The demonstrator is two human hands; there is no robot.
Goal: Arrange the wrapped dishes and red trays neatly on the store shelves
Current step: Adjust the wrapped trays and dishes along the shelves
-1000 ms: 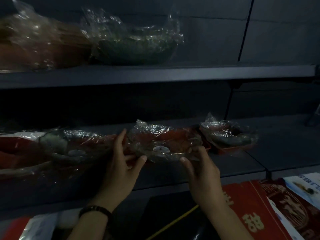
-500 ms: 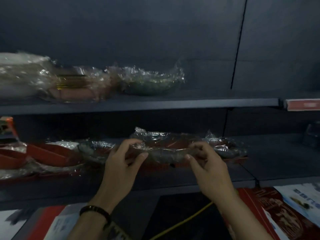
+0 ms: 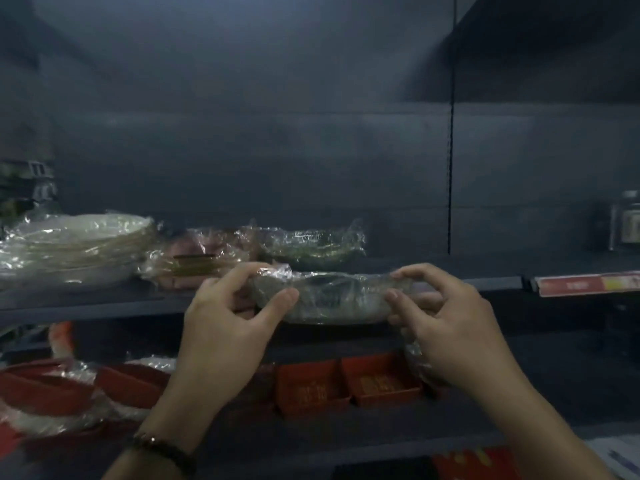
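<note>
Both hands hold a plastic-wrapped greenish dish [image 3: 332,296] level with the front edge of the upper shelf [image 3: 104,301]. My left hand [image 3: 228,323] pinches its left rim and my right hand [image 3: 446,317] pinches its right rim. Behind it on the upper shelf sit another wrapped green dish [image 3: 311,247], a wrapped brownish dish [image 3: 197,261] and a wrapped stack of white plates [image 3: 72,247]. On the lower shelf are two small red trays [image 3: 349,382] and wrapped red trays [image 3: 52,393] at the left.
The upper shelf runs bare to the right of the green dish up to a vertical divider [image 3: 450,168]. A red price strip [image 3: 585,284] edges the neighbouring shelf, where a dark jar [image 3: 623,223] stands. Red printed packaging [image 3: 474,462] lies below.
Both hands have lifted the wrapped dish from the lower shelf to the height of the upper shelf's edge. The view has tilted upward, and two small red trays now show below.
</note>
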